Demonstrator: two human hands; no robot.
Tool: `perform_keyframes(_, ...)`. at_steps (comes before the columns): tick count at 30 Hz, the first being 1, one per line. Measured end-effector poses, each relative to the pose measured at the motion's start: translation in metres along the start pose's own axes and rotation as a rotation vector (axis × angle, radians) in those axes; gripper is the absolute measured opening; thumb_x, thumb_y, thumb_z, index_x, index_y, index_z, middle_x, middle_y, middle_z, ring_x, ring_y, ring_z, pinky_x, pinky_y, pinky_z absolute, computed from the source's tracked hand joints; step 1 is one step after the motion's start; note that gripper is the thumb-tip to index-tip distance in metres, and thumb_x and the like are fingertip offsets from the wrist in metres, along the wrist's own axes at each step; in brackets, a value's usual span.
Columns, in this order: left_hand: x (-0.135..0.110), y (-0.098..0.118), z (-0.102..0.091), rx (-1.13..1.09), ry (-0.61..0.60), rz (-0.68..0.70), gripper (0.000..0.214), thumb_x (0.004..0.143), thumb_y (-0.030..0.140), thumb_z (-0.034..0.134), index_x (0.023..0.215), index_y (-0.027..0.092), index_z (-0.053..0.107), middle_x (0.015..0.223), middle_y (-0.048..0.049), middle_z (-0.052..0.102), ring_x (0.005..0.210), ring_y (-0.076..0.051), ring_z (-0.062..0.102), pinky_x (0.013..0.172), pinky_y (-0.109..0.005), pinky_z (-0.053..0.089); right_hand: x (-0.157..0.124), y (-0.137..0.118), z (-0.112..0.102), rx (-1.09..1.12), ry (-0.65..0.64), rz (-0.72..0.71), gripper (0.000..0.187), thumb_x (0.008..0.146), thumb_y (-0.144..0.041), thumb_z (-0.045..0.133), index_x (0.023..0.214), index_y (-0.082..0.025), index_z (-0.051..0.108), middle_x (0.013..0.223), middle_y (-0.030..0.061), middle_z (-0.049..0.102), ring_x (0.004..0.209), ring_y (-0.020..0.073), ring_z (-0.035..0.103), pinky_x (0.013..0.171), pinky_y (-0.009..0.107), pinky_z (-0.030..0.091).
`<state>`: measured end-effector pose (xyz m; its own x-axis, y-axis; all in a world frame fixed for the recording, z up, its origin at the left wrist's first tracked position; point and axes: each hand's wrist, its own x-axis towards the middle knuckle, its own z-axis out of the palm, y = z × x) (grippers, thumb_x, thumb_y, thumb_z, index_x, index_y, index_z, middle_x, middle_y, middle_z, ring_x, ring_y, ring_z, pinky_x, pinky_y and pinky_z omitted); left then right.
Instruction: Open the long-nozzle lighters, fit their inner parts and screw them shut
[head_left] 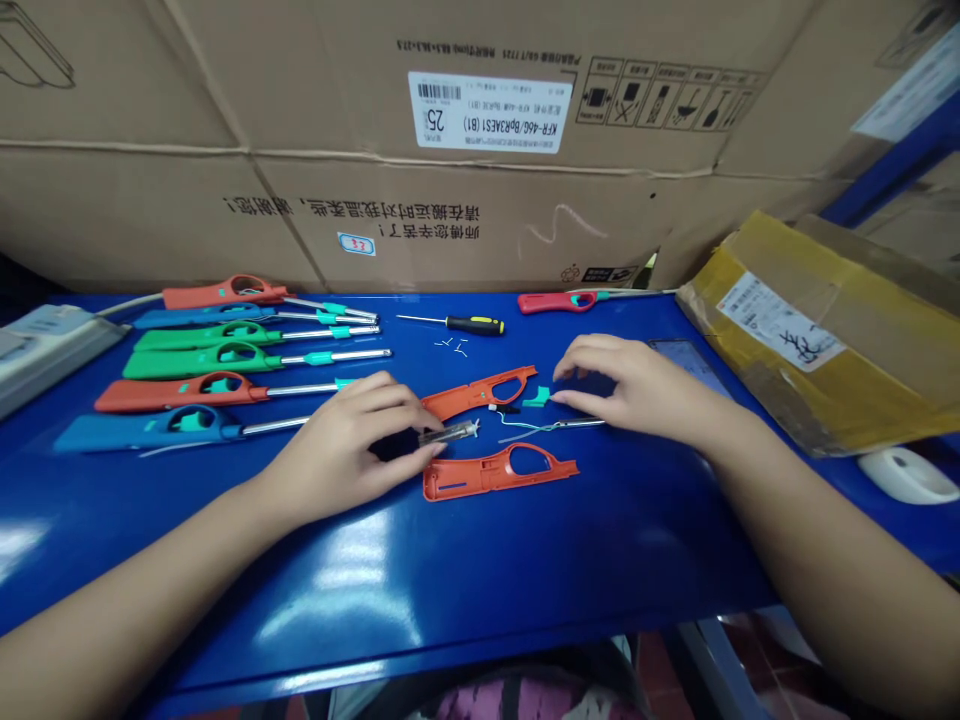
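Note:
My left hand has its thumb and fingers around a clear fuel tank of a long-neck lighter, its end pointing right. An orange half-shell lies behind the tank, and a second orange half-shell, inner side up, lies in front. My right hand is open, thumb and fingers apart, its thumb tip close beside a green trigger; I cannot tell if they touch. Near it are a small black igniter piece with thin wires and a metal lighter tube, partly under the hand.
Several assembled long-neck lighters lie at left, by a white power strip. Behind are a screwdriver, small screws and a red lighter. At right are a phone, a taped carton and a white mouse.

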<state>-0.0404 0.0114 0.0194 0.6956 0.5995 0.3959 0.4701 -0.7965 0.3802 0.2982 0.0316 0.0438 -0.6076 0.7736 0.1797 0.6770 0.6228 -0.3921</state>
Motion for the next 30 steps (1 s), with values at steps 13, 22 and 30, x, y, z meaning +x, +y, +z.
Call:
perform_keyframes(13, 0.002, -0.006, 0.003, -0.006, 0.034, -0.013, 0.010, 0.094, 0.024, 0.067, 0.099, 0.019, 0.074, 0.093, -0.0040, 0.073, 0.086, -0.017, 0.063, 0.080, -0.032, 0.051, 0.005, 0.000, 0.019, 0.082, 0.078, 0.051, 0.013, 0.084, -0.026, 0.073, 0.093, -0.019, 0.069, 0.091, 0.0047, 0.068, 0.082, 0.0188, 0.062, 0.076, 0.034, 0.050)
perform_keyframes(22, 0.010, 0.005, 0.009, -0.025, 0.072, -0.067, 0.015, 0.095, 0.024, 0.064, 0.106, 0.018, 0.074, 0.100, -0.0058, 0.070, 0.092, -0.018, 0.062, 0.085, -0.033, 0.051, 0.001, -0.026, 0.014, 0.192, 0.134, -0.077, 0.016, 0.087, -0.020, 0.071, 0.102, -0.019, 0.065, 0.105, 0.0055, 0.067, 0.094, 0.0175, 0.062, 0.085, 0.032, 0.052)
perform_keyframes(30, 0.039, 0.038, 0.007, -0.091, 0.078, -0.107, 0.020, 0.095, 0.026, 0.066, 0.113, 0.021, 0.073, 0.102, -0.0033, 0.070, 0.094, -0.017, 0.061, 0.086, -0.032, 0.050, -0.002, -0.043, 0.010, 0.251, 0.259, -0.155, 0.017, 0.088, -0.020, 0.072, 0.104, -0.021, 0.065, 0.102, 0.0044, 0.069, 0.092, 0.0164, 0.063, 0.083, 0.030, 0.053)
